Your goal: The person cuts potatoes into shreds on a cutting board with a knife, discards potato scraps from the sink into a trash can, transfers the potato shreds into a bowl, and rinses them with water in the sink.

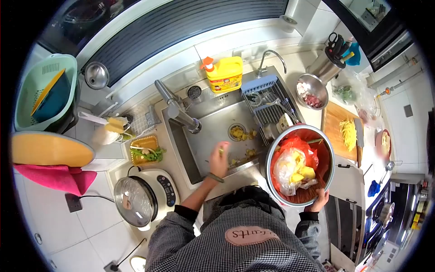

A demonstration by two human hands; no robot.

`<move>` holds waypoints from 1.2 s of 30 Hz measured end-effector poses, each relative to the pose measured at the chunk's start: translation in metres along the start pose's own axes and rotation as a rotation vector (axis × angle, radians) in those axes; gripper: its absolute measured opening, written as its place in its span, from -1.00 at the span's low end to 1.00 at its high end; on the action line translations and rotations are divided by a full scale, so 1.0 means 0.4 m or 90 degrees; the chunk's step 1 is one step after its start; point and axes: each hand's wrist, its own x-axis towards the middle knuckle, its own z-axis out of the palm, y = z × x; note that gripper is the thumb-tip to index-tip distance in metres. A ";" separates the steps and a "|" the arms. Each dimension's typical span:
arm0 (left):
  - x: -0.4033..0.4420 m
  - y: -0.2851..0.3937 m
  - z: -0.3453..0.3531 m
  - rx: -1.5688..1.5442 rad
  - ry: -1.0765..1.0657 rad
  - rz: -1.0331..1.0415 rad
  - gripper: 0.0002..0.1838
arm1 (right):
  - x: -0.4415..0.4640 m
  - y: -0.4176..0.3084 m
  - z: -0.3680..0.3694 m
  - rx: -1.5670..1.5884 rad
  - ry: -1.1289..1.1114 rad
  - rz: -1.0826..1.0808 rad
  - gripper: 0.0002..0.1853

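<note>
My right hand (320, 200) grips the near rim of a round trash bin (267, 170) lined with a red bag (324, 167). In the bin lie crumpled clear plastic (285, 171) and yellow scraps (306, 174). My left hand (218, 161) is over the front part of the steel sink (206, 136), fingers drawn together. A small yellowish bit shows at the fingers, too small to make out. Yellow peel scraps (249, 153) lie on the sink floor, with more in the drain (237, 132).
A faucet (181, 115), a yellow jug (225, 75) and a dish rack (263, 102) line the sink. To the right are a metal bowl (312, 93) and a cutting board (334, 129) with yellow shreds and a knife (360, 140). An electric cooker (136, 201) stands at left.
</note>
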 end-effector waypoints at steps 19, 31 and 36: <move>0.177 -0.355 -0.039 0.036 -0.060 0.011 -0.47 | -0.001 0.003 -0.024 -0.052 0.033 0.026 -0.60; 0.221 -0.454 -0.048 0.069 0.094 0.149 -0.53 | -0.006 -0.010 -0.003 -0.044 0.019 0.034 -0.63; 0.139 -0.418 0.009 -0.390 -0.006 -0.166 -0.76 | 0.006 0.007 -0.040 -0.061 0.030 0.045 -0.61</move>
